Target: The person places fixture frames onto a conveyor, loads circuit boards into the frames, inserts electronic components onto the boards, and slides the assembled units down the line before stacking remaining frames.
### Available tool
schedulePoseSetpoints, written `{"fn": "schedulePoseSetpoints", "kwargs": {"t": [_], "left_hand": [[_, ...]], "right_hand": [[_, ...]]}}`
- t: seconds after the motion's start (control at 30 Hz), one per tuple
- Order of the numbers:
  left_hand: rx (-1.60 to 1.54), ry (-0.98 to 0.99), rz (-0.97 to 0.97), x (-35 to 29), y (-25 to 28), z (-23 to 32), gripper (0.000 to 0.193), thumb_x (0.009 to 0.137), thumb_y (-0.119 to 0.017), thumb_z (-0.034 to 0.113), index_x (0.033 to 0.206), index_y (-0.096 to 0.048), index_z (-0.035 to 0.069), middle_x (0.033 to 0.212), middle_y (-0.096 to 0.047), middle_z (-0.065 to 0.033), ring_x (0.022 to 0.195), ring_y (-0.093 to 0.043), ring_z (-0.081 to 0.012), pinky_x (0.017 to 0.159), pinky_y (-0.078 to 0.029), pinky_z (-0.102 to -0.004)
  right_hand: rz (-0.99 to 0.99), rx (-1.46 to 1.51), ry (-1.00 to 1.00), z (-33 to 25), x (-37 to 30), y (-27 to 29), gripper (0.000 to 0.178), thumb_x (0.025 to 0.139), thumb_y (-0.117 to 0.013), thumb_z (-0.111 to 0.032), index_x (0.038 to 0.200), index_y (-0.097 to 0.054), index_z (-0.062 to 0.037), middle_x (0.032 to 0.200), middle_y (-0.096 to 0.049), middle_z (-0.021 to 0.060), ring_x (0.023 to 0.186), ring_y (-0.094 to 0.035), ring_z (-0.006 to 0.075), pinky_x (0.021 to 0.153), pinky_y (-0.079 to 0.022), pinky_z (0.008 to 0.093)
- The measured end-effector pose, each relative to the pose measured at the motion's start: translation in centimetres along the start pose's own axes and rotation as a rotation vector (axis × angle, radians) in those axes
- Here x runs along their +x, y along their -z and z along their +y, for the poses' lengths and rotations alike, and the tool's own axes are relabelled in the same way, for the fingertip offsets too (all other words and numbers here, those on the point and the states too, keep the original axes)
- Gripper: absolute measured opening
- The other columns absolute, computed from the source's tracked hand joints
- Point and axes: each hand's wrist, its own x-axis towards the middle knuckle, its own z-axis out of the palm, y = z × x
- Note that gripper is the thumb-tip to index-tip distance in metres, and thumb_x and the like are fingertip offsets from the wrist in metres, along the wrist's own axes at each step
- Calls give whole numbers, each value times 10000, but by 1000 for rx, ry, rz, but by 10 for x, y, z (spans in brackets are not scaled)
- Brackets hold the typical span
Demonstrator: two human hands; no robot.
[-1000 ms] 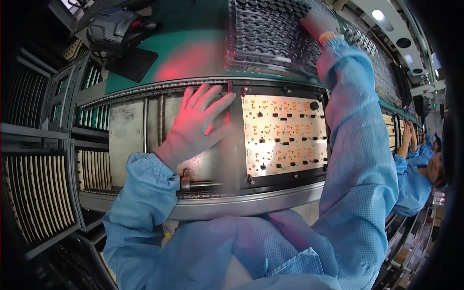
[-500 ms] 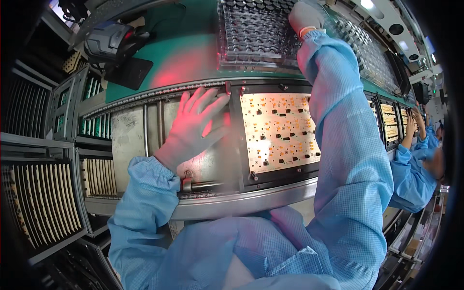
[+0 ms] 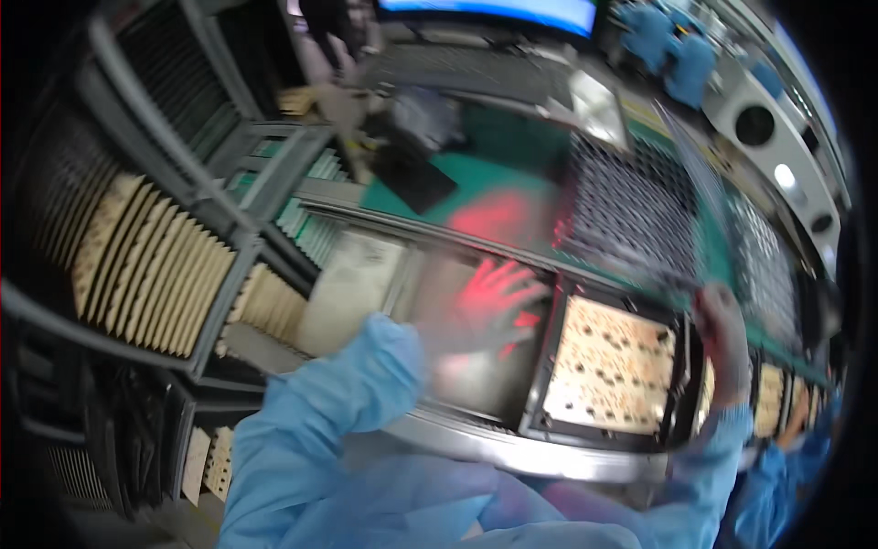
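Note:
My left hand (image 3: 485, 306), in a pale glove, hovers above the bare metal part of the conveyor (image 3: 466, 393). Its fingers are spread and lit red, and it holds nothing. My right hand (image 3: 724, 348), gloved too and blurred, is by the right side of the black carrier frame (image 3: 540, 403); whether its fingers grip anything does not show. In that frame lies a pale circuit board (image 3: 608, 366) dotted with small dark and orange parts. Beyond the frame, clear plastic trays (image 3: 631, 206) with many pockets stand on a green mat (image 3: 466, 188).
At left are racks of upright pale boards (image 3: 155, 265) and a grey metal rack frame (image 3: 224, 302). A dark handheld device (image 3: 425, 119) and a keyboard (image 3: 466, 73) lie at the back, below a monitor (image 3: 494, 11). A co-worker's sleeve (image 3: 777, 494) shows at right.
The view has swung to the left and blurred. My right hand has drawn back from the plastic trays to the right side of the carrier frame. My left hand stays spread over the conveyor.

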Motion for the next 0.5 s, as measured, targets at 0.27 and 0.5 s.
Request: {"fn": "schedulePoseSetpoints", "kwargs": {"t": [0.27,0.5], "left_hand": [[12,69,-115,-1,10,26,633,914,-562,449,1446,-383,157,1491,-356,-208,1431,-246,-404,1171,-147,-588],[69,-44,135,-8,3,3,617,818,-700,400,1373,-509,207,1415,-469,-105,1367,-376,-344,1159,-208,-578]], "right_hand": [[-14,-157,-44,20,-70,3,258,901,-708,-276,994,-632,-48,737,-587,-19,558,-498,21,493,-402,148],[33,-558,99,43,-94,10,200,911,-621,-51,1103,-634,3,947,-618,24,777,-575,97,677,-482,237]]}}
